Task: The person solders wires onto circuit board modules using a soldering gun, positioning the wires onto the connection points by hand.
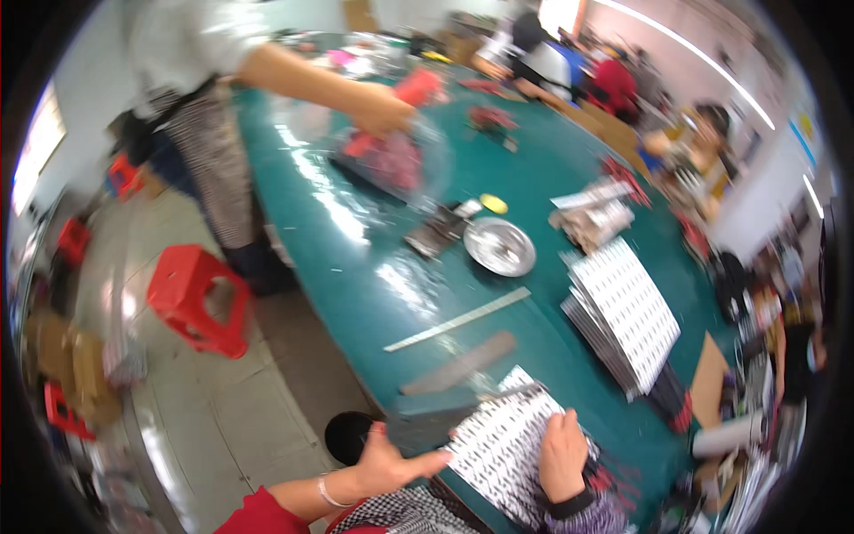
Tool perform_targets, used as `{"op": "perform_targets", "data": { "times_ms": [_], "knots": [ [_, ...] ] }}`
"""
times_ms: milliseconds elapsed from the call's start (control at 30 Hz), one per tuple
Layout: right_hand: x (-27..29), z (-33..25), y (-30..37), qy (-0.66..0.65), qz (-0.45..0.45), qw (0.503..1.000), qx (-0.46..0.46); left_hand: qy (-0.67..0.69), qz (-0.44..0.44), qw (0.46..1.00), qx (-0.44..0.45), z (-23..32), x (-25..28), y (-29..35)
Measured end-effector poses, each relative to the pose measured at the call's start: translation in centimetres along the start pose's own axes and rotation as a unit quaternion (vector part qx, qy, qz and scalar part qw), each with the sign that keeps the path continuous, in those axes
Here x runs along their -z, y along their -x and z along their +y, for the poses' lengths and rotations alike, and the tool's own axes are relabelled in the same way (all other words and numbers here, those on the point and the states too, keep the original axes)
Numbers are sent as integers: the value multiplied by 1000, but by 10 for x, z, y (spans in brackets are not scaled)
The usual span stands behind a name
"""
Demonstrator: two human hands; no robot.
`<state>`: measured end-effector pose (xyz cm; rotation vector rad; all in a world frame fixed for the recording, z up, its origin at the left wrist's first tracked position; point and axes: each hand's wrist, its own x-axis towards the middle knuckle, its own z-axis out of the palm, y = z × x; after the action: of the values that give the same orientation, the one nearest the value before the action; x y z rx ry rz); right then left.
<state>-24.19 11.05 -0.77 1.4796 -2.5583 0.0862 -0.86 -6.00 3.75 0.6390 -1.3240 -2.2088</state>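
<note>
A white sheet (pixel 507 454) covered in rows of small dark marks lies tilted at the table's near edge. My right hand (pixel 563 456) is closed on the sheet's right side, fingers bent together. My left hand (pixel 391 465) has its thumb stretched toward the sheet's left edge, fingers apart from it; whether the thumb touches is hard to tell. Just beyond that hand sits a grey block-like tool (pixel 431 414), partly under the sheet's corner. A flat brownish strip (pixel 458 363) and a pale ruler (pixel 458 319) lie farther out. Dark and reddish strands (pixel 614 481) stick out beside my right wrist.
On the green table (pixel 356 294) are a stack of similar sheets (pixel 627 311), a round metal dish (pixel 500 247), and a yellow disc (pixel 493 204). Across it, a person's hand (pixel 382 109) reaches over a clear bag (pixel 391 165) of red items. A red stool (pixel 197 298) stands left.
</note>
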Motion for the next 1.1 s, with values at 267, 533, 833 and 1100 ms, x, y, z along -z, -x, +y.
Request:
{"op": "perform_targets", "data": {
  "times_ms": [267,533,833,1100],
  "knots": [
    [7,9,-17,35,40,998,33,-53,13,998,30,9,-3,-21],
    [-7,25,-4,-94,117,988,25,-148,0,989,8,-5,-20,-28],
    [-13,29,-2,-192,150,970,-10,-207,-23,978,-16,-21,-32,-41],
    [-12,31,-8,-213,126,969,3,-293,-63,953,-45,-31,-33,-53]
  ]
}}
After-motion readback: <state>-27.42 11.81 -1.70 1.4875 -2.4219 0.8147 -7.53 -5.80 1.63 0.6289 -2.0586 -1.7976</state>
